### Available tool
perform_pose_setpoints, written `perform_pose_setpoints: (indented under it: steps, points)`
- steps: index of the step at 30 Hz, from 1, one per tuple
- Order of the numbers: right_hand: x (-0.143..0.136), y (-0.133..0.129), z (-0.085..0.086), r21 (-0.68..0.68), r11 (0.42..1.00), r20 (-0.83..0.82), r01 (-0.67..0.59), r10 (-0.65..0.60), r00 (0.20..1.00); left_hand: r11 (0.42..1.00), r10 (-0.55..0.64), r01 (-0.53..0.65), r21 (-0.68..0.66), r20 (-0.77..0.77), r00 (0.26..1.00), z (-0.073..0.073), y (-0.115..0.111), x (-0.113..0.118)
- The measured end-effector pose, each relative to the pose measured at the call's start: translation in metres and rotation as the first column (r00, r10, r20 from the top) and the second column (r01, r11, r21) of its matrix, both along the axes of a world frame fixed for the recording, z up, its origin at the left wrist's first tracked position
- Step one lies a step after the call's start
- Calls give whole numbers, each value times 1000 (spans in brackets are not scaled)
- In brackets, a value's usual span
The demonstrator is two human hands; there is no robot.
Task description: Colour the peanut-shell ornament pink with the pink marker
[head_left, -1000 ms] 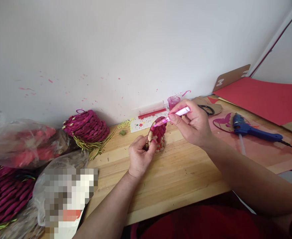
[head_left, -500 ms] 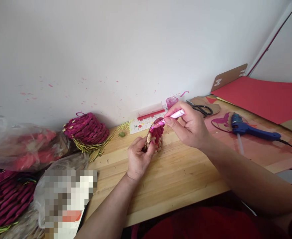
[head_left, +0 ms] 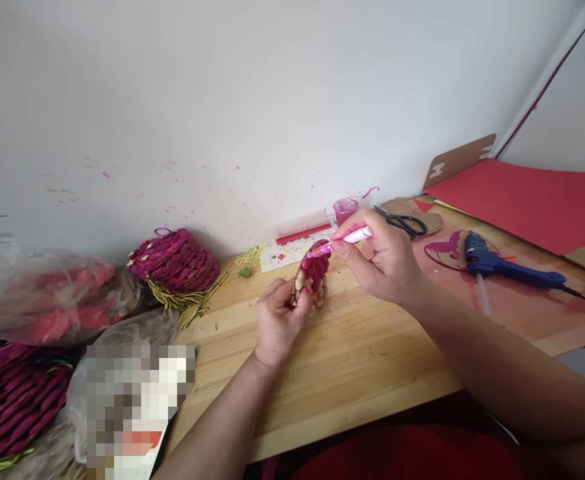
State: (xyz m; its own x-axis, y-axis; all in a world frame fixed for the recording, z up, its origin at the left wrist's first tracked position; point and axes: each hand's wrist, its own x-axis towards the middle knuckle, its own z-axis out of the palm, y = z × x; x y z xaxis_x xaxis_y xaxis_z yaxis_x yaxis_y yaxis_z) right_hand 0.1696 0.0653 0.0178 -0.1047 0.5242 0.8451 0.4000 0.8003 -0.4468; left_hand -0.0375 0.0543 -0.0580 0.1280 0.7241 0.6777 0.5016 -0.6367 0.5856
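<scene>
Steadying the half-pink piece above the table, the left hand clamps its pale lower edge between thumb and fingers. The right hand has its fingertips pinched together on the brush, whose tip appears to touch the upper rim. Light, short strokes, kept clear of the holding thumb, should give the evenest coat.

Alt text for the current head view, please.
The left hand holds a knobbly magenta-and-tan piece over a wooden table; the right hand holds a white, pink-smeared tool at its edge. Nearby are a pink-stained cup, scissors and a blue glue gun.
</scene>
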Motion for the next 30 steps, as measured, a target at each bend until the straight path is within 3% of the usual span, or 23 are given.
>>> perform_pose_setpoints:
  steps: [13,30]
  points:
    - [2,-3,2,3,999,26,34,-34,999,1000,0,0,-7,-7,1000,1,-1,1]
    - [3,-4,3,-59,997,7,-53,53,999,999,-14,14,-37,-3,1000,4,-3,2]
